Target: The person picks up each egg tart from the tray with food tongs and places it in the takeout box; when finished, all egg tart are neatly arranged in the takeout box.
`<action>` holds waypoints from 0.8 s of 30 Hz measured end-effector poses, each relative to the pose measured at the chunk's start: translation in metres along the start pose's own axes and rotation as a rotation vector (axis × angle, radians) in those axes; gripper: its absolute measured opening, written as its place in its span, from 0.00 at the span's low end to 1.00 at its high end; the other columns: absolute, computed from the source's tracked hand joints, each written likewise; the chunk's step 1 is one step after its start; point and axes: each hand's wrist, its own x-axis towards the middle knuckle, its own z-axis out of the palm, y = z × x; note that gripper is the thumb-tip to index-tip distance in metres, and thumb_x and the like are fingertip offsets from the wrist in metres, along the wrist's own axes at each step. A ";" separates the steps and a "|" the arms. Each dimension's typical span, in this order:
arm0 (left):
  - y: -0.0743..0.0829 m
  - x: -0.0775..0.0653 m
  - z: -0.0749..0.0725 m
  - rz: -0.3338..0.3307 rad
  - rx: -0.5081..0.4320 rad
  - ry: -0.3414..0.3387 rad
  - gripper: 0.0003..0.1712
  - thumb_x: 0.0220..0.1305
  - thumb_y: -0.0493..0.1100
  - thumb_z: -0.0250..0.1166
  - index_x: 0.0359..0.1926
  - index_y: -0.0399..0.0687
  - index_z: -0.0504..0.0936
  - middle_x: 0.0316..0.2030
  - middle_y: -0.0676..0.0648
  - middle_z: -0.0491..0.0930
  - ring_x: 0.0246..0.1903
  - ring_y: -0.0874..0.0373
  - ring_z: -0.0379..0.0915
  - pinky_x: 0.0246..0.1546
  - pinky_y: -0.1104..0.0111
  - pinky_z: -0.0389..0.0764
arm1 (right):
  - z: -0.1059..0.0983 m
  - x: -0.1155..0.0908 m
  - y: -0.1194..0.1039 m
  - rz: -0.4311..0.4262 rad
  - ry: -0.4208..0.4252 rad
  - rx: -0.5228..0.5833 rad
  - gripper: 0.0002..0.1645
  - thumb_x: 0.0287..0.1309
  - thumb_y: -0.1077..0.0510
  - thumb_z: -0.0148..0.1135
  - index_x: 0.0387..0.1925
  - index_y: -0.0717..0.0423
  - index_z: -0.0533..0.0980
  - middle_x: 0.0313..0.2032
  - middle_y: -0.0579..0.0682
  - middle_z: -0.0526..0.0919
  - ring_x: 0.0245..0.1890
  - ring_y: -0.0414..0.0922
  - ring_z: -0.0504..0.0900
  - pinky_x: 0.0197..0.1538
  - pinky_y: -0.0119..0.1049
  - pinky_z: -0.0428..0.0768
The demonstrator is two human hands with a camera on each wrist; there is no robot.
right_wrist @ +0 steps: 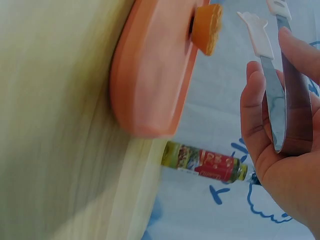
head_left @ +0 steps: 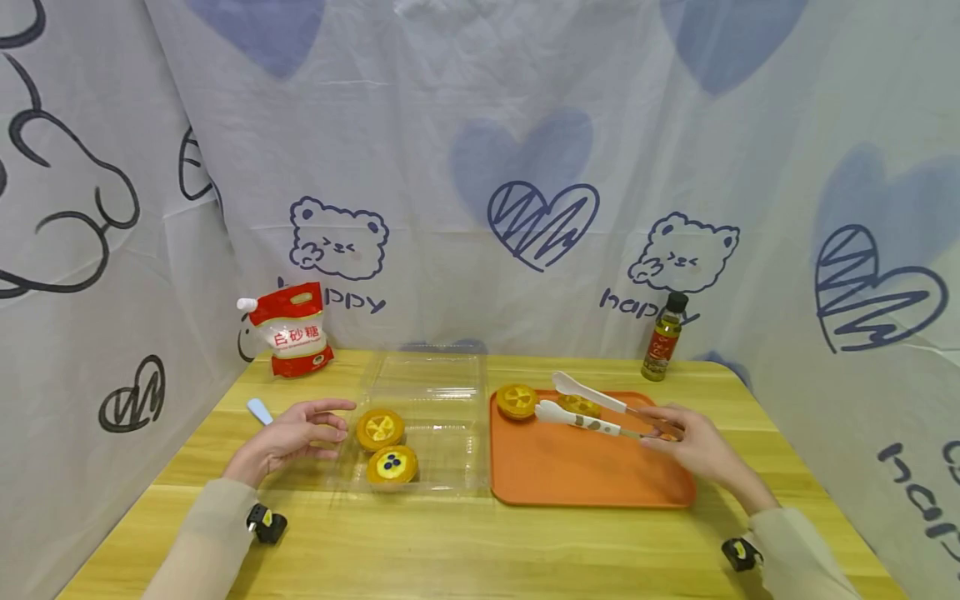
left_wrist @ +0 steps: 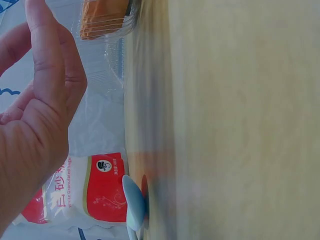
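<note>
My right hand (head_left: 693, 442) holds a pair of food tongs (right_wrist: 280, 95) with metal arms and white tips, the tips spread apart above an orange tray (head_left: 585, 467). On the tray's back edge sit an egg tart (head_left: 517, 402) and, partly hidden behind the tongs, another tart (head_left: 579, 406). A clear plastic box (head_left: 442, 450) with its lid raised stands left of the tray. Inside it are a tart with a yellow topping (head_left: 380, 428) and a tart with blueberries (head_left: 392, 465). Beside the box's left side, my left hand (head_left: 303, 433) has loosely bent fingers and grasps nothing.
A red-and-white sugar bag (head_left: 294, 332) stands at the back left. A light blue utensil handle (head_left: 259, 411) lies left of my left hand. An oil bottle (head_left: 663, 340) stands at the back right. A printed cloth hangs behind the wooden table (head_left: 420, 550).
</note>
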 end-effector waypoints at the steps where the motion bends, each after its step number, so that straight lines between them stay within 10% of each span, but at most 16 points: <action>1: 0.000 0.000 0.000 -0.001 0.001 -0.001 0.39 0.63 0.34 0.65 0.71 0.36 0.59 0.43 0.46 0.77 0.38 0.58 0.79 0.41 0.62 0.87 | -0.001 -0.001 0.001 0.006 0.000 -0.005 0.28 0.59 0.55 0.69 0.59 0.60 0.76 0.48 0.59 0.80 0.40 0.38 0.80 0.44 0.29 0.82; 24: 0.002 0.001 0.000 0.001 -0.001 -0.021 0.39 0.65 0.34 0.63 0.72 0.35 0.56 0.44 0.46 0.75 0.34 0.60 0.77 0.39 0.65 0.87 | -0.020 -0.010 0.023 0.112 0.016 -0.089 0.31 0.60 0.53 0.67 0.61 0.63 0.74 0.59 0.68 0.74 0.55 0.63 0.78 0.54 0.56 0.80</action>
